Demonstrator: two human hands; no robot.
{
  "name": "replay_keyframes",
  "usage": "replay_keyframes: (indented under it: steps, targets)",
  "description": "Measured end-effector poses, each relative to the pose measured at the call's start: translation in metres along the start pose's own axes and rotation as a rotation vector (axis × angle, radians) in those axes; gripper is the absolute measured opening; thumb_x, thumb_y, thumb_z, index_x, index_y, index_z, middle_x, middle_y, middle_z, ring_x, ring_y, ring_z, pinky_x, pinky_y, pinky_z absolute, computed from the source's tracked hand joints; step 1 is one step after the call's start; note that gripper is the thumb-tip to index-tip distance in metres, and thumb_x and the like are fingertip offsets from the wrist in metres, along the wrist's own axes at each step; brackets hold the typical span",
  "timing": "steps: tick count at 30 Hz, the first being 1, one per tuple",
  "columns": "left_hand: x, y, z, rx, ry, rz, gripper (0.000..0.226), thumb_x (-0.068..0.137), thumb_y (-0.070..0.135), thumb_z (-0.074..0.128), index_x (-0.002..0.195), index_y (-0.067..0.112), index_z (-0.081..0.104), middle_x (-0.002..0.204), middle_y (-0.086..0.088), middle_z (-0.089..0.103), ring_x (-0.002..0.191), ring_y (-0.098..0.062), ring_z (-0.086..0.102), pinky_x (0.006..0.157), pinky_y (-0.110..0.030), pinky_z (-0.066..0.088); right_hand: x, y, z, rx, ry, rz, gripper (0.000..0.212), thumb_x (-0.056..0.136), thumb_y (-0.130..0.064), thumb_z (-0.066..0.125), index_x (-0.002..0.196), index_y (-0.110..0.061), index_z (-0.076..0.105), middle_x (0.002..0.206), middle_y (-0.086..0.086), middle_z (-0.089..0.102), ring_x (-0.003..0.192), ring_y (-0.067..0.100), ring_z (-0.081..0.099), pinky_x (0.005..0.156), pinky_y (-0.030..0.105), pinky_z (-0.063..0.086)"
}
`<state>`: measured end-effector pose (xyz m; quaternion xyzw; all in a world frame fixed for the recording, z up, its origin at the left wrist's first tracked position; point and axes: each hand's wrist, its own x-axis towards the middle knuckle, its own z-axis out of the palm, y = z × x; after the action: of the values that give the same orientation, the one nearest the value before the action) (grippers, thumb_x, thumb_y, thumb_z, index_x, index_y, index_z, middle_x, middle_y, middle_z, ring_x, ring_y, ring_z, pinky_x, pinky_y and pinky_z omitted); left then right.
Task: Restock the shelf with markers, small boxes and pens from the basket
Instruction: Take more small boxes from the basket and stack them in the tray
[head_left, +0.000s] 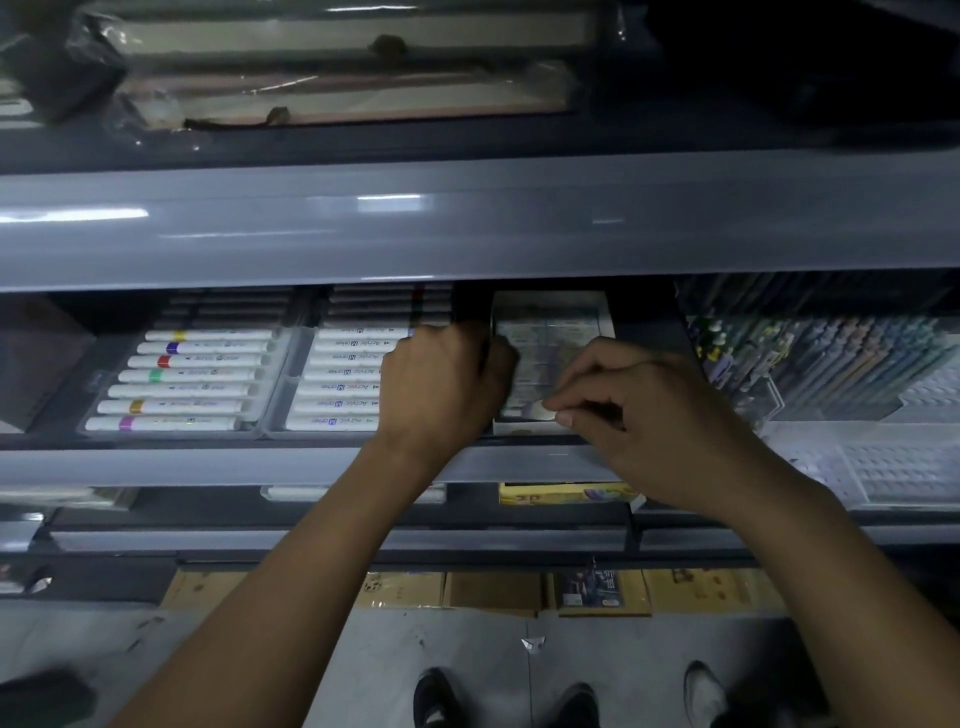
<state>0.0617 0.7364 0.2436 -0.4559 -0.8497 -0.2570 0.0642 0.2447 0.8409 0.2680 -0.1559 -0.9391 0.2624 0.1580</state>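
Shelf: a grey metal shelf unit (208, 462) runs across the view in tiers; the working tier sits under a broad grey front lip, so the opening above the goods is low.
Pen display: clear plastic racks of pastel pens (831, 364) fill the right end of the tier, just beside the right hand's forearm.
Marker trays: two clear trays of white acrylic markers lie side by side at the left; the left tray (182, 382) shows coloured bands, and the right tray (343, 379) reaches the left hand, which covers its right edge.
Small boxes: a white open carton of small pale printed boxes (550, 338) stands between the marker trays and the pens, its front edge at the tier's front lip.
Left hand: the left hand (441, 384) is curled knuckles-up at the carton's left edge, in the narrow dark gap beside the marker tray; what its fingers hold is hidden.
Right hand: the right hand (649, 410) has thumb and forefinger pinched together on a small box at the carton's front, remaining fingers curled.
Room: gaps on either side of the carton are tight.
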Motion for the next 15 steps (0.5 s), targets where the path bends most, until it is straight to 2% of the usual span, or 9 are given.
replay_keyframes:
  steps: [5, 6, 8, 12, 15]
  targets:
    - [-0.003, 0.001, 0.001, -0.022, 0.066, 0.02, 0.038, 0.098, 0.041, 0.055, 0.071, 0.014, 0.058, 0.063, -0.016, 0.062, 0.062, -0.045, 0.059, 0.053, -0.039, 0.046, 0.003, -0.005, 0.006, 0.034, -0.099, 0.041, 0.025, 0.093, -0.021, 0.076, 0.118, -0.021, 0.077, 0.111, -0.014, 0.058, 0.095, -0.001, 0.058, 0.086, 0.003, 0.042]
    - [-0.003, 0.001, 0.002, -0.025, 0.073, 0.022, 0.038, 0.098, 0.04, 0.056, 0.072, 0.014, 0.059, 0.063, -0.017, 0.063, 0.061, -0.045, 0.059, 0.054, -0.04, 0.047, 0.004, -0.005, 0.008, 0.016, -0.118, 0.042, 0.028, 0.092, -0.021, 0.077, 0.12, -0.021, 0.077, 0.113, -0.013, 0.056, 0.097, 0.0, 0.056, 0.087, 0.004, 0.04]
    - [-0.004, 0.001, 0.001, -0.027, 0.075, 0.025, 0.038, 0.099, 0.04, 0.056, 0.071, 0.014, 0.059, 0.063, -0.016, 0.062, 0.061, -0.045, 0.059, 0.054, -0.041, 0.048, 0.004, -0.007, 0.014, -0.035, -0.129, 0.039, 0.031, 0.093, -0.019, 0.076, 0.123, -0.021, 0.075, 0.114, -0.009, 0.052, 0.103, 0.007, 0.053, 0.091, 0.015, 0.04]
    - [-0.004, 0.001, 0.002, -0.036, 0.082, 0.029, 0.038, 0.098, 0.039, 0.057, 0.068, 0.017, 0.051, 0.06, -0.015, 0.06, 0.058, -0.044, 0.057, 0.052, -0.041, 0.047, 0.003, -0.01, 0.023, -0.115, -0.097, 0.009, 0.018, 0.097, -0.015, 0.067, 0.109, -0.014, 0.08, 0.105, -0.004, 0.052, 0.091, 0.013, 0.054, 0.084, 0.03, 0.049]
    - [-0.005, 0.001, 0.002, -0.05, 0.084, 0.038, 0.039, 0.098, 0.039, 0.056, 0.066, 0.019, 0.045, 0.058, -0.014, 0.058, 0.056, -0.043, 0.056, 0.051, -0.041, 0.048, 0.001, -0.009, 0.026, -0.143, -0.093, 0.023, 0.02, 0.101, -0.018, 0.061, 0.106, -0.009, 0.079, 0.104, -0.005, 0.051, 0.089, 0.011, 0.051, 0.079, 0.029, 0.047]
